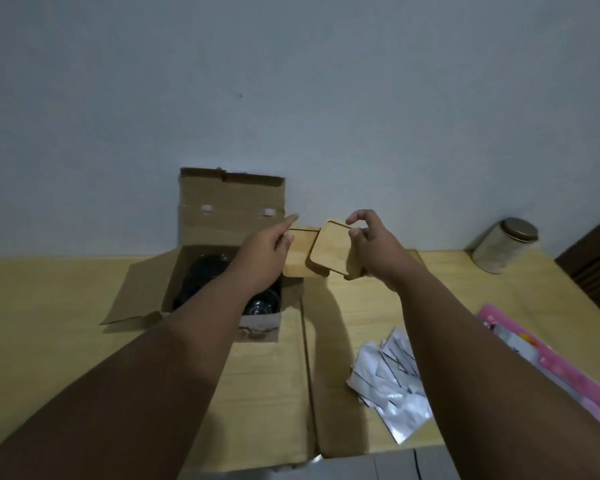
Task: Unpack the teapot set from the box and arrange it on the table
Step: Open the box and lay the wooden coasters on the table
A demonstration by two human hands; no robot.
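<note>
Both hands are working above the table (49,306), just right of the open box (229,209). The right hand (371,247) is gripping a stack (329,249) of square wooden coasters, thumb at the right edge and fingers curling over the top. It is looking like more than one piece, but the count is unclear. The left hand (262,252) is pinching one coaster (300,251) by its left edge, thumb on top, index finger pointing straight out. The fingers beneath are hidden. That coaster is sitting partly behind the stack; touching or just apart, cannot tell.

The box is standing on the table against the wall, flaps open. Dark glassware (205,275) is lying inside, partly covered by the left forearm and too dim to tell pot from cups. Foil packets (392,379) are lying under the right forearm. A pink packet (547,368) is at the right edge and a jar (506,245) is in the far right corner.

Judgement: the step in hand is parting the coasters for laying out. The task is looking early, with the glassware not yet out.

Doing it well:
- Sliding the coaster sideways clear of the stack before lowering, so nothing is dragged off.
- Gripping the stack firmly by its edges, since smooth wood is likely slippery.
- Setting each piece flat on bare table between box and packets, spaced apart, leaving room for the pot.

Risk: a piece dropping into the box onto glass.
</note>
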